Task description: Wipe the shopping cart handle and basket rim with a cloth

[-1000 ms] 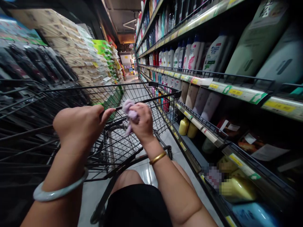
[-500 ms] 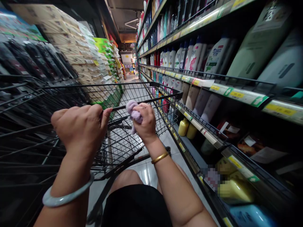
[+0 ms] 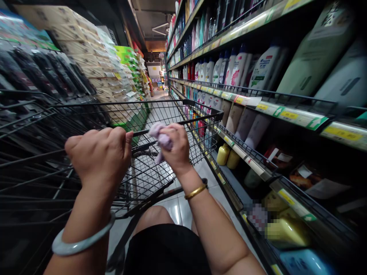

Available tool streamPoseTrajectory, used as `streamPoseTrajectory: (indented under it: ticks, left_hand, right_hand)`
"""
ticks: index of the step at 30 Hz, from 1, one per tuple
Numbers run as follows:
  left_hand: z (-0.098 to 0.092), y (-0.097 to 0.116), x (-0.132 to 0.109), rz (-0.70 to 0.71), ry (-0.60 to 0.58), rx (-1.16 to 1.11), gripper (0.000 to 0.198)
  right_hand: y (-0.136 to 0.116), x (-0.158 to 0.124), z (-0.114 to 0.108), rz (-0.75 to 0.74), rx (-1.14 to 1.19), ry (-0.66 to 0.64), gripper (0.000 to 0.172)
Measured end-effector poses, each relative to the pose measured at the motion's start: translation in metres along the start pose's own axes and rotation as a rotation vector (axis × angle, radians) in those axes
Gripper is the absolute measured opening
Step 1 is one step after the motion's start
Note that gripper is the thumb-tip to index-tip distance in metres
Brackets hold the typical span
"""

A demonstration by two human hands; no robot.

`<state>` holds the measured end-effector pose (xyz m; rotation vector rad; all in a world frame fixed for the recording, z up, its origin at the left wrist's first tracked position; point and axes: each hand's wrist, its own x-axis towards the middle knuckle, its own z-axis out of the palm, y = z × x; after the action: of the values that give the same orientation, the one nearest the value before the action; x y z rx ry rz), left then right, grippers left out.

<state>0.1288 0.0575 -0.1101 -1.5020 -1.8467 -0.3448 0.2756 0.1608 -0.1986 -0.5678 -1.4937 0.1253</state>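
The person's left hand (image 3: 99,154) makes a fist around the dark handle (image 3: 140,133) of a wire shopping cart (image 3: 187,102), likely to keep it steady. To its right, the right hand's grip (image 3: 176,143) pinches a crumpled lilac cloth (image 3: 164,141) that appears to lie against the same handle, perhaps bunched so that curled fingers can press it there; whether it wraps fully round cannot be told. On the right, shampoo bottles (image 3: 237,70) stand on shelves (image 3: 289,115), labels outward, presumably for reading. Stacked packs (image 3: 86,57) line the left.
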Motion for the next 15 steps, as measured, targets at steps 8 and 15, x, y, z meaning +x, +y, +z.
streamPoseTrajectory:
  ticks: [8,15]
  left_hand:
    - [0.002,-0.001,-0.001,-0.021,0.02,-0.07,0.054]
    - [0.006,0.0,0.0,-0.056,0.048,-0.183,0.047]
  right_hand:
    - [0.024,-0.004,-0.005,0.222,-0.087,0.227,0.026]
    - [0.015,-0.008,-0.008,-0.013,-0.142,-0.096,0.024]
